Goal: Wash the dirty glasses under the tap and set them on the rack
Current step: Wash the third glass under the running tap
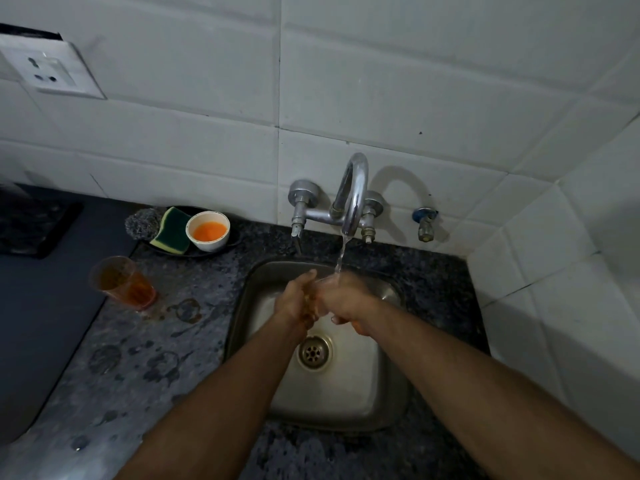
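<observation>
Two bare forearms reach up from the bottom of the frame and meet at centre over a steel sink (349, 403), just above the drain (314, 352). The left hand (294, 297) and the right hand (344, 301) close together around a clear glass (320, 294), fingers curled about it; the glass itself is mostly hidden between them, so exactly how each finger sits cannot be told. A thin stream of water (341, 258) falls from the curved tap (353, 195) onto the hands and the glass, so the step in hand appears to be the rinsing of this glass. On the wet, ring-stained counter (166, 341) at centre left stands a second glass (121, 282), still holding amber liquid and evidently not yet washed. Beyond it, against the tiled wall, a dark dish (239, 237) carries a green and yellow sponge (172, 230), a steel scourer (142, 223) and a small white bowl (207, 231) of orange liquid. A wall socket (48, 69) sits at upper left. No rack is in view, so the next move likely calls for lifting the rinsed glass clear of the stream with a firm grip on slippery walls, finding the rack outside the frame, then returning for the glass on the counter.
</observation>
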Motion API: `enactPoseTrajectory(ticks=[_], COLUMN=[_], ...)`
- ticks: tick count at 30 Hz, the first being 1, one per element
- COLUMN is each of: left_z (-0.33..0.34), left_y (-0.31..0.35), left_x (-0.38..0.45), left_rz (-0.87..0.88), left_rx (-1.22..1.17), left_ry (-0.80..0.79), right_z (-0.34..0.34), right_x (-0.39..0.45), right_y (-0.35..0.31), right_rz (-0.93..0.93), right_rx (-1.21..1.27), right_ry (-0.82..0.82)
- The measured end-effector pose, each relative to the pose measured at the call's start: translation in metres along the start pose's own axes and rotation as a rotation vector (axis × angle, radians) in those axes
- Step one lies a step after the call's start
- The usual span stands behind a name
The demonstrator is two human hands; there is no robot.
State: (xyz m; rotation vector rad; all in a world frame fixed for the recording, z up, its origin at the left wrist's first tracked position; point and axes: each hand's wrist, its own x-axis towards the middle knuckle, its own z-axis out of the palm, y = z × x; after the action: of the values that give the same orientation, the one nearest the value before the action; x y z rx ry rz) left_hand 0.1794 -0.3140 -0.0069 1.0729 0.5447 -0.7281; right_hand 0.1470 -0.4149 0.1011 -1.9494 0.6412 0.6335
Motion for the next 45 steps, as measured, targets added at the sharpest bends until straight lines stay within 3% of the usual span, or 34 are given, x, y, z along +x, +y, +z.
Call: enactPoseTrajectory(ticks=[1,3,5,8,11,13,18,23,27,31,40,45], left_z=[-0.001,0.0,0.0,-0.003,-0.002,0.0,0.002,-0.001,0.007,0.014,-0.002,0.007], left_y=[-0.004,-0.003,0.001,0.002,0.004,0.009,0.012,0.005,0.009,0.011,0.008,0.008], left_x=[-0.001,-0.006,-0.01,-0.012,-0.014,-0.016,-0.018,-0.017,-0.022,-0.024,-0.03,-0.032], left_rz=[0.009,0.025,-0.028,-0.162,-0.242,-0.272,-0.314,-0.322,-0.286,-0.243,-0.29,-0.278], left_rx=[-0.03,-0.02,0.06,0.123,0.151,0.168,0.046,-0.004,-0.015,-0.038,0.21,0.114], left_ry=[-0.008,0.019,0.036,-0.03,-0.081,-0.12,-0.192,-0.166,-0.161,-0.198,-0.18,-0.16], right_z=[0.001,0.001,-0.007,-0.024,-0.028,-0.034,-0.016,0.003,0.007,0.009,0.012,0.014], right_x=[0.001,-0.004,-0.011,-0.016,-0.011,-0.009,-0.004,-0.013,-0.01,-0.006,-0.005,0.0], right_y=[0.0,0.001,0.005,0.005,0.004,0.008,0.054,0.068,0.061,0.053,0.078,0.06], right_rz=[0.017,-0.119,-0.365,-0.585,-0.723,-0.743,-0.906,-0.933,-0.739,-0.605,-0.44,-0.458], right_rx=[0.029,-0.161,-0.538,-1.232,-1.455,-1.306,-0.426,-0.128,0.137,0.187,0.274,0.285], right_ry=[-0.014,-0.057,-0.074,-0.044,0.003,0.1,0.365,0.619,0.5,0.455,0.422,0.382])
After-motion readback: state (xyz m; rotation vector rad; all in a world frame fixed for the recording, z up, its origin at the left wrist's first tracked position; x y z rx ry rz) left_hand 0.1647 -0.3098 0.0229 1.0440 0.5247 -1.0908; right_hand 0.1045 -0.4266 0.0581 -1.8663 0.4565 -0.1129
